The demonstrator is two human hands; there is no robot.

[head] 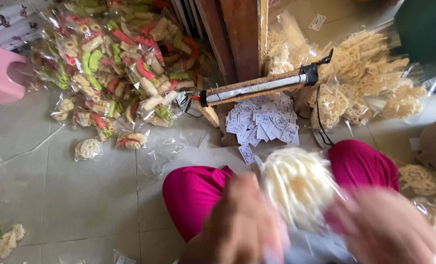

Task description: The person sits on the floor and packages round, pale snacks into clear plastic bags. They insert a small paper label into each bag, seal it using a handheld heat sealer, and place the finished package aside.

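Hands and workpiece: left hand [242, 220] and right hand [384, 230] sit low in the head view, both motion-blurred. Between them, above the lap, is a clear plastic bag of pale noodle-shaped crackers [298, 183]. Both hands appear closed on the lower part of the bag, at or near its mouth; blur hides the exact finger placement, so the grip is judged, not confirmed.

Surroundings:
- Bar-type bag sealer [259, 88] lies on a wooden block just beyond the knees, its black cord [320, 122] trailing down toward the right knee.
- Pile of small printed paper slips [264, 122] lies directly below the sealer, one slip near the bag.
- Heap of sealed bags of coloured crackers [125, 63] fills the upper left floor area, beside a pink plastic stool [0, 73].
- Open bags of pale ring crackers [369, 78] lie to the upper right.

Hazards, as judged from this position:
- Bag mouth appears unsealed. A slack or uneven two-hand hold could tip crackers onto the tiled floor [81, 195].
- Crackers are brittle. Excess squeeze would crush them.
- Cord lies near the right knee. A leg shift could snag it and drag the sealer off its block.
- Loose slips could scatter if the bag sweeps across them.
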